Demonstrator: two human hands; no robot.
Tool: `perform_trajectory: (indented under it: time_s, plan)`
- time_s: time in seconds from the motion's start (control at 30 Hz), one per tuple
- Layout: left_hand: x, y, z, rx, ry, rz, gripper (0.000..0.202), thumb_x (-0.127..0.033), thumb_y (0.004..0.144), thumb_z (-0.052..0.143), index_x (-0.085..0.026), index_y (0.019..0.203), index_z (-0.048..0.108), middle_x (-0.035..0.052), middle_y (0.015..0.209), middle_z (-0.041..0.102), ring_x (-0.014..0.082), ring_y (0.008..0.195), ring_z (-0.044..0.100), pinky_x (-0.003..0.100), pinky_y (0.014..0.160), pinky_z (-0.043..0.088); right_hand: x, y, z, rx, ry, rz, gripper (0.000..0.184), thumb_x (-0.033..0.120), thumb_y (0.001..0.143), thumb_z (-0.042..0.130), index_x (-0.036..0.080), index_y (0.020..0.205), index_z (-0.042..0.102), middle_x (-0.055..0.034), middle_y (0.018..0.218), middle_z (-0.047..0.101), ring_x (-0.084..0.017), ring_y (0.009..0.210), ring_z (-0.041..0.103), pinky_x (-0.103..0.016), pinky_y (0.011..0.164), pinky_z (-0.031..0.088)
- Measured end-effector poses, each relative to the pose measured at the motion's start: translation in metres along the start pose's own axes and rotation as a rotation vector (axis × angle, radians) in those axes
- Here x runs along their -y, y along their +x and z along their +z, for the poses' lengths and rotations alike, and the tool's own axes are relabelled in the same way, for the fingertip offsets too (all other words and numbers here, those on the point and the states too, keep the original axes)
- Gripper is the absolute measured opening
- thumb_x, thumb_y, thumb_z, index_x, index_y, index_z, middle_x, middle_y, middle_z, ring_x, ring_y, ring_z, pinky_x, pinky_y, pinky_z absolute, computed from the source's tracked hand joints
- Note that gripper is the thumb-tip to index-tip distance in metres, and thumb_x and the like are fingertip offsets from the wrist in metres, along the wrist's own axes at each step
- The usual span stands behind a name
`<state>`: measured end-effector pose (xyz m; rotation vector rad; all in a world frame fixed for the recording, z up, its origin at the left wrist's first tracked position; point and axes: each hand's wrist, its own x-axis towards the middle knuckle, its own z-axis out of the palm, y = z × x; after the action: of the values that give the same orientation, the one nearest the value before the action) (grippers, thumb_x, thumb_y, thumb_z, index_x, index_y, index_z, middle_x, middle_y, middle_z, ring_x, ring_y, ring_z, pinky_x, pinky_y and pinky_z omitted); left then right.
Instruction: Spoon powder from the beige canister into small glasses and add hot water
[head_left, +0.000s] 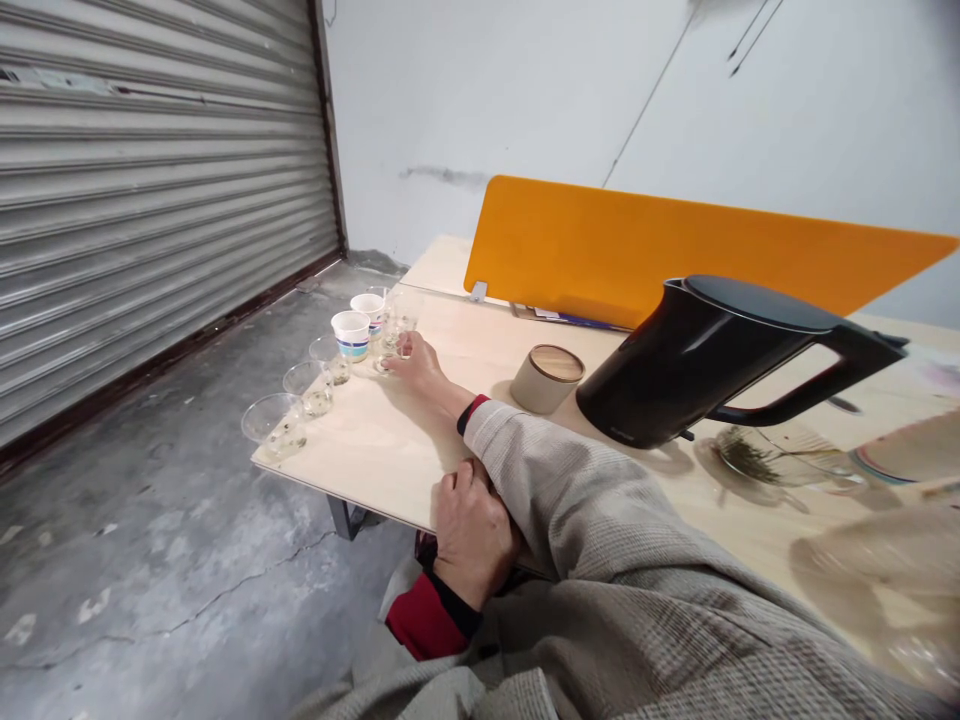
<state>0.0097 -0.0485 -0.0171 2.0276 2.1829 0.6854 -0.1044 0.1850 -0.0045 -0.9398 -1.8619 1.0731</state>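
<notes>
The right hand [414,366] reaches out along a pale plywood table [352,455], its fingers [401,350] closed around the lower part of a small clear glass [394,340], which sits on the wood at the far end of a row of cups; the left hand [471,530] lies at the table's near edge, fingers [459,485] curled over the grey knit sleeve [525,480] of the right forearm. The row runs along the table's left edge: three clear glass cups [271,425] with dark flecks inside, then two white paper cups [351,335] with coloured bands. Right of the hands stand a lidded canister [544,380] and a black electric kettle [694,365]; below the kettle's handle sits a glass bowl [780,460] holding dark leaves. An orange divider panel [600,250] rises along the table's far side; beyond it is a white wall [487,100], scuffed with a dark mark. A ribbed grey roller shutter [150,200] closes the left side of the room, above a cracked, patchy concrete floor [165,570].
</notes>
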Motion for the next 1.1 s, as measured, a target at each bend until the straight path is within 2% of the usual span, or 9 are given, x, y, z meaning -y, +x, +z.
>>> perform_trajectory:
  time_s: [0.17,0.3,0.47,0.6,0.67,0.8,0.9,1.0,1.1]
  plan:
    - [0.001,0.0,0.002,0.004,0.016,-0.003,0.017,-0.019,0.089,0.065,-0.02,0.097,0.079,0.0129,0.121,0.071,0.0299,0.115,0.062,0.046,0.088,0.05,-0.001,0.0,0.001,0.026,-0.004,-0.022,0.043,0.035,0.065,0.083,0.026,0.091,0.049,0.008,0.083,0.056,-0.015,0.082,0.057,-0.028,0.075,0.045]
    - [0.0,0.0,0.001,-0.004,0.028,-0.019,0.021,-0.019,0.09,0.064,-0.02,0.105,0.079,0.0127,0.121,0.071,0.0292,0.114,0.062,0.046,0.088,0.05,0.0,-0.002,-0.001,0.043,0.008,-0.006,0.047,0.033,0.064,0.087,0.026,0.095,0.051,0.0067,0.086,0.06,-0.017,0.087,0.062,-0.032,0.082,0.052]
    - [-0.001,0.001,-0.007,0.025,0.042,-0.01,0.024,-0.025,0.093,0.065,-0.02,0.112,0.078,0.0133,0.124,0.071,0.0304,0.116,0.063,0.046,0.088,0.051,0.007,-0.007,-0.011,0.022,-0.039,0.058,0.06,0.025,0.066,0.092,0.022,0.116,0.059,-0.007,0.119,0.072,-0.025,0.113,0.07,-0.041,0.1,0.058]
    - [0.002,0.002,-0.013,-0.028,0.077,0.092,0.036,-0.036,0.1,0.062,-0.021,0.131,0.072,0.0123,0.14,0.07,0.031,0.119,0.062,0.046,0.089,0.051,0.027,-0.034,-0.041,0.015,-0.13,0.055,0.062,0.025,0.077,0.091,0.019,0.13,0.06,-0.0147,0.132,0.072,-0.029,0.122,0.072,-0.044,0.103,0.059]
    - [0.004,0.004,-0.012,-0.06,0.114,0.121,0.034,-0.035,0.104,0.056,-0.018,0.129,0.072,0.0142,0.144,0.069,0.0309,0.122,0.063,0.045,0.093,0.05,0.04,-0.065,-0.068,0.038,-0.137,-0.027,0.059,0.032,0.084,0.089,0.02,0.134,0.06,-0.0145,0.132,0.073,-0.026,0.12,0.073,-0.043,0.104,0.06]
    - [0.006,0.009,-0.008,-0.098,0.192,0.114,0.033,-0.037,0.104,0.057,-0.014,0.121,0.075,0.0193,0.127,0.075,0.0364,0.123,0.063,0.047,0.093,0.049,0.063,-0.153,-0.135,0.099,-0.123,-0.15,0.051,0.038,0.094,0.081,0.019,0.137,0.06,-0.0158,0.137,0.072,-0.024,0.12,0.074,-0.038,0.101,0.062]
    - [0.007,0.013,-0.007,-0.122,0.194,0.15,0.039,-0.038,0.105,0.055,-0.015,0.132,0.072,0.019,0.142,0.07,0.0371,0.125,0.062,0.048,0.092,0.049,0.067,-0.226,-0.195,0.061,-0.214,-0.164,0.036,0.037,0.097,0.078,0.019,0.127,0.068,-0.0134,0.127,0.077,-0.023,0.112,0.077,-0.037,0.096,0.063]
    - [0.009,0.016,-0.008,-0.168,0.184,0.189,0.046,-0.044,0.109,0.046,-0.014,0.134,0.071,0.017,0.145,0.07,0.0372,0.122,0.062,0.047,0.087,0.047,0.064,-0.291,-0.268,-0.165,-0.381,-0.099,0.015,0.032,0.097,0.074,0.019,0.105,0.074,-0.0087,0.104,0.081,-0.021,0.092,0.078,-0.035,0.086,0.063]
    - [0.009,0.017,-0.01,-0.177,0.209,0.189,0.05,-0.047,0.11,0.043,-0.014,0.134,0.071,0.0168,0.145,0.071,0.038,0.119,0.063,0.047,0.083,0.046,0.063,-0.34,-0.348,-0.485,-0.685,0.038,0.015,0.03,0.096,0.068,0.019,0.093,0.077,-0.007,0.089,0.081,-0.021,0.078,0.074,-0.035,0.076,0.058]
